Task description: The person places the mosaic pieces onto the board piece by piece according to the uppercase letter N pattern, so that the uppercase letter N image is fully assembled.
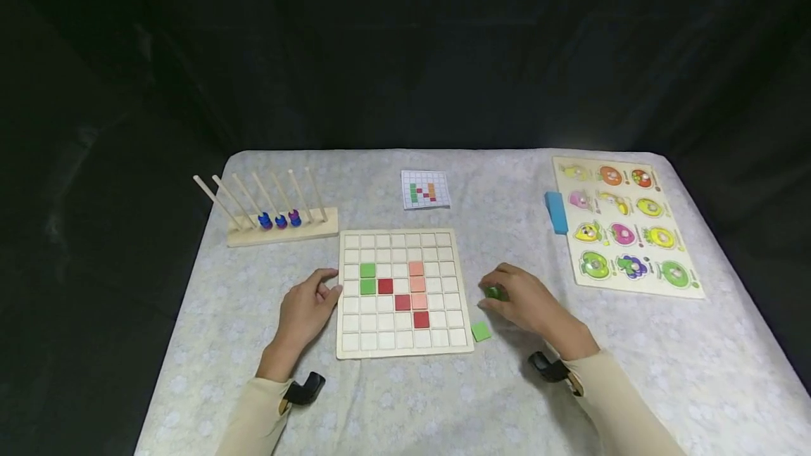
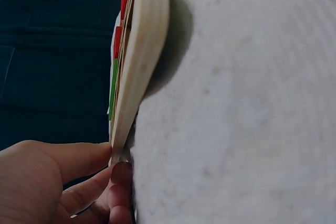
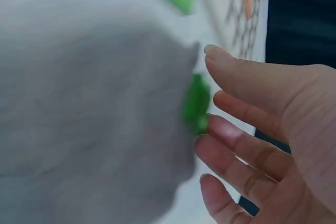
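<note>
A square wooden grid board (image 1: 386, 340) lies at the table's middle, with green, red and pink square tiles set in some cells. My left hand (image 1: 307, 307) is at its left edge; the left wrist view shows the thumb and fingers (image 2: 86, 156) pinching the rim of the board (image 2: 139, 40). To the right of the board my right hand (image 1: 522, 298) reaches over a green piece (image 1: 496, 293). In the right wrist view the thumb and fingers stand apart, with this blurred green piece (image 3: 197, 103) by the fingertips. A light green tile (image 1: 481, 331) lies flat beside the board's lower right corner.
Behind the board lies a pattern card (image 1: 426, 200) with coloured squares. A wooden peg stand (image 1: 323, 229) with blue and purple rings is at the back left. On the right are a fruit puzzle board (image 1: 602, 213) and a blue block (image 1: 556, 213) at its left edge.
</note>
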A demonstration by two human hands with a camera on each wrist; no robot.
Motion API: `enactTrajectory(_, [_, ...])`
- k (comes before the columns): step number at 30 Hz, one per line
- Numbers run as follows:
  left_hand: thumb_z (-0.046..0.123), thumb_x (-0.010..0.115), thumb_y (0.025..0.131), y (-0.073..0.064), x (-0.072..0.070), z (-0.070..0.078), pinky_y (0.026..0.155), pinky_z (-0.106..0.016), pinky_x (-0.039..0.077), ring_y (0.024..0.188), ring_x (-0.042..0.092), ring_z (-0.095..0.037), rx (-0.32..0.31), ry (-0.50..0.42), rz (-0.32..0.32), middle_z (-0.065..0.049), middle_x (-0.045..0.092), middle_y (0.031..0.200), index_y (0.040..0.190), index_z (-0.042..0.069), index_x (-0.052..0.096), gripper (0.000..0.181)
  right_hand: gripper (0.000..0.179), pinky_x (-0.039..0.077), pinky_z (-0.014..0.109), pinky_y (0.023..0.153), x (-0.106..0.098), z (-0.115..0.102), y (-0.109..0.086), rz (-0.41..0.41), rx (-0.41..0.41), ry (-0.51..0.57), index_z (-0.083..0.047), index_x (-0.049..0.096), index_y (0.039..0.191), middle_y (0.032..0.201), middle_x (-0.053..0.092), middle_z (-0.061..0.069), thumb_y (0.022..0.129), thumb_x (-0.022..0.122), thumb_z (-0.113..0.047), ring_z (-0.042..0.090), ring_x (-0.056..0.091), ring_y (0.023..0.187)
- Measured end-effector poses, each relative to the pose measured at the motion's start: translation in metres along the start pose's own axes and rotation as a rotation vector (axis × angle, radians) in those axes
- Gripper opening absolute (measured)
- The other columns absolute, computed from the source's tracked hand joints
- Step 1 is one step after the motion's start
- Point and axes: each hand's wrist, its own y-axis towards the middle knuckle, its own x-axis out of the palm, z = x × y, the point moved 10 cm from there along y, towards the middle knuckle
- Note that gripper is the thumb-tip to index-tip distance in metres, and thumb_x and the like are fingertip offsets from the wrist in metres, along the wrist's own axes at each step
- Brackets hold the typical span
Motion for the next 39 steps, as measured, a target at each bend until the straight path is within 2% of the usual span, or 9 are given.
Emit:
enactTrajectory(5, [0.023,0.066,0.096,-0.001,-0.001,0.000,0.060,-0.028,0.040,0.060,0.052,-0.010,-0.010,-0.008,-0.003,-0.002,0.066,0.074,0.125,0.010,0.068,0.032,0.025,0.043,0.027,0.064,0.002,0.016,-0.018,0.095,0.023,0.011,-0.007,0.072,0.108,0.096,0.061,0.001,0.089,0.076,-0.023,0.008,0.047,0.073])
enactTrajectory(10, [0.024,0.066,0.096,-0.001,0.003,-0.001,0.059,-0.027,0.039,0.060,0.052,-0.009,-0.019,-0.011,-0.019,-0.002,0.066,0.074,0.126,0.010,0.068,0.033,0.025,0.047,0.029,0.064,0.003,0.014,-0.025,0.212,-0.031,-0.087,-0.004,0.070,0.099,0.088,0.060,0.002,0.090,0.077,-0.026,0.008,0.050,0.071])
enactTrajectory(13, [0.024,0.066,0.096,-0.002,0.002,0.000,0.060,-0.027,0.039,0.060,0.052,-0.009,-0.019,-0.009,-0.011,-0.002,0.066,0.074,0.126,0.010,0.068,0.033,0.024,0.048,0.032,0.064,0.002,0.009,-0.021,0.246,-0.075,-0.132,-0.003,0.069,0.094,0.087,0.062,0.004,0.089,0.077,-0.025,0.010,0.053,0.070])
enactTrajectory(16, [0.024,0.066,0.096,-0.001,-0.001,-0.001,0.060,-0.028,0.040,0.060,0.052,-0.010,-0.015,-0.002,-0.004,-0.002,0.066,0.074,0.126,0.010,0.068,0.033,0.024,0.049,0.033,0.065,-0.002,0.000,-0.010,0.252,-0.091,-0.128,-0.003,0.069,0.093,0.087,0.062,0.005,0.089,0.076,-0.025,0.012,0.054,0.070])
enactTrajectory(21, [0.024,0.067,0.096,0.000,-0.002,0.001,0.060,-0.028,0.039,0.060,0.052,-0.010,-0.011,-0.007,-0.002,-0.002,0.065,0.074,0.125,0.010,0.068,0.032,0.023,0.051,0.032,0.066,-0.001,-0.044,0.016,0.243,-0.142,-0.036,-0.004,0.070,0.097,0.090,0.064,0.005,0.091,0.074,-0.025,0.013,0.059,0.073])
enactTrajectory(24, [0.024,0.067,0.095,-0.001,-0.001,0.002,0.060,-0.028,0.038,0.059,0.051,-0.010,-0.006,-0.007,-0.010,-0.002,0.065,0.073,0.125,0.010,0.068,0.033,0.022,0.051,0.028,0.067,0.012,-0.084,0.029,0.220,-0.232,-0.028,-0.006,0.070,0.099,0.091,0.063,0.002,0.092,0.073,-0.026,0.011,0.058,0.074])
enactTrajectory(30, [0.024,0.067,0.095,-0.002,0.000,0.001,0.060,-0.028,0.039,0.059,0.051,-0.010,-0.011,-0.002,-0.016,-0.001,0.064,0.072,0.125,0.011,0.068,0.033,0.024,0.046,0.023,0.063,0.047,-0.153,0.045,0.162,-0.454,-0.117,-0.009,0.071,0.096,0.090,0.059,0.000,0.093,0.072,-0.032,0.008,0.049,0.070])
enactTrajectory(33, [0.025,0.067,0.096,-0.001,0.002,0.001,0.061,-0.028,0.039,0.060,0.052,-0.009,-0.007,0.005,-0.018,0.000,0.065,0.073,0.126,0.012,0.068,0.033,0.023,0.042,0.021,0.062,0.060,-0.169,0.051,0.143,-0.507,-0.132,-0.009,0.072,0.094,0.088,0.058,-0.002,0.094,0.071,-0.032,0.007,0.047,0.069])
enactTrajectory(39, [0.023,0.067,0.095,0.001,-0.002,0.002,0.060,-0.028,0.040,0.060,0.052,-0.009,0.005,0.016,-0.005,-0.001,0.065,0.074,0.126,0.011,0.068,0.033,0.021,0.040,0.021,0.063,0.070,-0.180,0.061,0.134,-0.534,-0.160,-0.011,0.072,0.094,0.087,0.057,-0.003,0.092,0.073,-0.032,0.006,0.046,0.069])
